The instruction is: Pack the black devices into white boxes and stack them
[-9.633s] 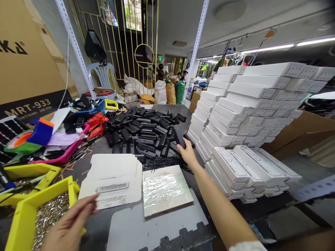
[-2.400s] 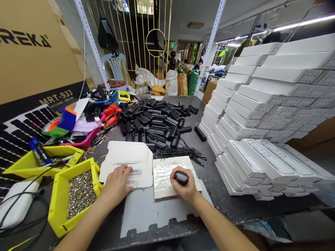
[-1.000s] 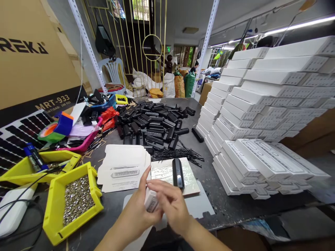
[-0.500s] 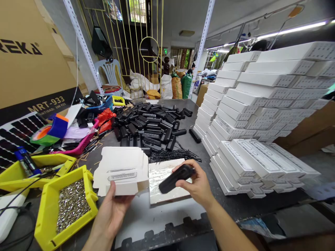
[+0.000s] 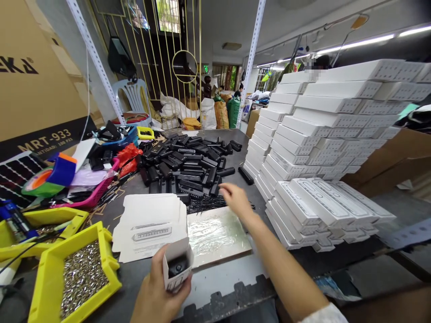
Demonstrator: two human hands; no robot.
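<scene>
My left hand grips a small white box near the bench's front edge. The box's open end faces me, and a black device sits inside. My right hand is over the thin black rods, beside the heap of black devices. Its fingers are curled together; whatever they pinch, if anything, is hidden. Flat white cartons with a printed device outline are stacked left of a tape-covered pad.
Finished-looking white boxes form a tall stack on the right. At left are a yellow bin of small metal parts, another yellow bin and a pink basket. A metal post rises behind the bench.
The black device has gone from my right hand into the white box in my left. My right hand has moved up and away toward the rods. The view has shifted slightly.
</scene>
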